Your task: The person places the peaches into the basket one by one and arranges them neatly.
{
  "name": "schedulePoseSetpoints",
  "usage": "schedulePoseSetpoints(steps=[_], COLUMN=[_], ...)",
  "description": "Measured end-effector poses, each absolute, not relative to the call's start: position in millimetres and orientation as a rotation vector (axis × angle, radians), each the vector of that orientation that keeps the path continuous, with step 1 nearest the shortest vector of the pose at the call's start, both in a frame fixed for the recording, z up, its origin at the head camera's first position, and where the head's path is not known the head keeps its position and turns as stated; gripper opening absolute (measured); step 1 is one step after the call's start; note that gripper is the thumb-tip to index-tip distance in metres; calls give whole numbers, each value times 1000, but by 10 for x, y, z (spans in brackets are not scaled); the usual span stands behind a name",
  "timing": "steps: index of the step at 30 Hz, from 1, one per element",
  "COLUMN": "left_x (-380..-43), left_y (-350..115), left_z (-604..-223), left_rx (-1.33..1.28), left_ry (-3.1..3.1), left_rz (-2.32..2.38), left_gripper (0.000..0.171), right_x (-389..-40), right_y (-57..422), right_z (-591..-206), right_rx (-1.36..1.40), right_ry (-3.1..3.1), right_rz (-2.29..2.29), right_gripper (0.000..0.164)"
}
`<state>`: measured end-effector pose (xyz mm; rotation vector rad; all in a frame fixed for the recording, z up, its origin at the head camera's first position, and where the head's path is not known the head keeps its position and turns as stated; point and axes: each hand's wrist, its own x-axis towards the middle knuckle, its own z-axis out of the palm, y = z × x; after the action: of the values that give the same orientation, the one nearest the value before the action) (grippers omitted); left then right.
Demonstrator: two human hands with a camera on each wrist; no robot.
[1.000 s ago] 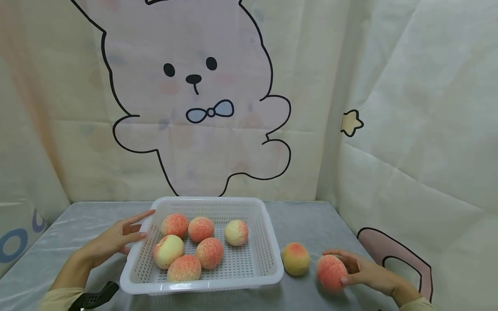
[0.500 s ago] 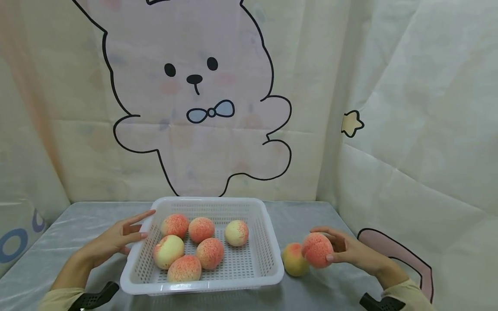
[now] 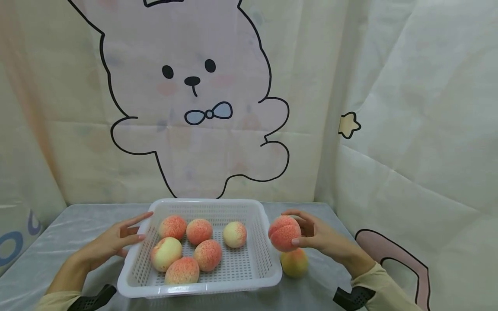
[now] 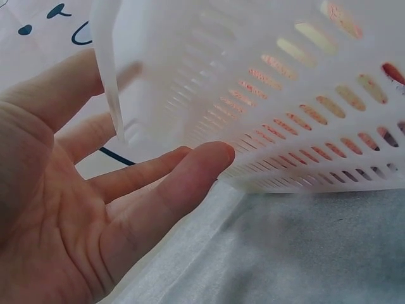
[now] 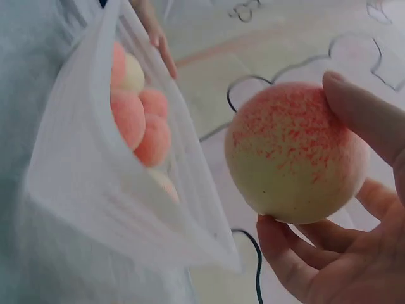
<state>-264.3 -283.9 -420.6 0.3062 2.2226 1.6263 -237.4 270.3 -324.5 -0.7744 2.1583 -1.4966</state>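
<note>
A pink-red peach (image 3: pixel 284 233) is pinched between the thumb and fingers of my right hand (image 3: pixel 317 233), raised beside the basket's right rim. In the right wrist view the same peach (image 5: pixel 296 152) shows a pale yellow underside with red speckles. The white perforated basket (image 3: pixel 229 286) holds several peaches, mostly grouped in its left half, with a paler peach (image 3: pixel 234 234) apart on the right. My left hand (image 3: pixel 110 242) rests at the basket's left side, fingers extended along the rim. Seen from the left wrist, the left hand (image 4: pixel 95 190) touches the basket's outer wall (image 4: pixel 190 82) without curling round it.
A yellow-green peach (image 3: pixel 294 262) with a reddish top lies on the grey cloth-covered table (image 3: pixel 311 298), just right of the basket and below my right hand. Behind the table hangs a pale curtain (image 3: pixel 303 164) with a cartoon animal outline.
My right hand has lifted the pink-red peach off the table and carried it leftward, past the yellow-green peach, to the basket's right rim. The left hand has stayed in place.
</note>
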Motion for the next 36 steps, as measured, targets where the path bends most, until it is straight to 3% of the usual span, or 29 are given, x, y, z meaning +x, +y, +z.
schedulePoseSetpoints(steps=[23,36], left_x=[-2656,-2648], left_y=[-2821,-2828], left_z=[-4257,-4216], left_rx=[333,306], left_ry=[2220,2231], left_rz=[1648,1635], left_gripper=[77,79], right_x=[-2713,-2622], right_y=[1784,1450], right_z=[-3465,-3579], right_rx=[-786,-598], right_ry=[2235,2372], right_rz=[-1342,-1197], right_gripper=[56,51])
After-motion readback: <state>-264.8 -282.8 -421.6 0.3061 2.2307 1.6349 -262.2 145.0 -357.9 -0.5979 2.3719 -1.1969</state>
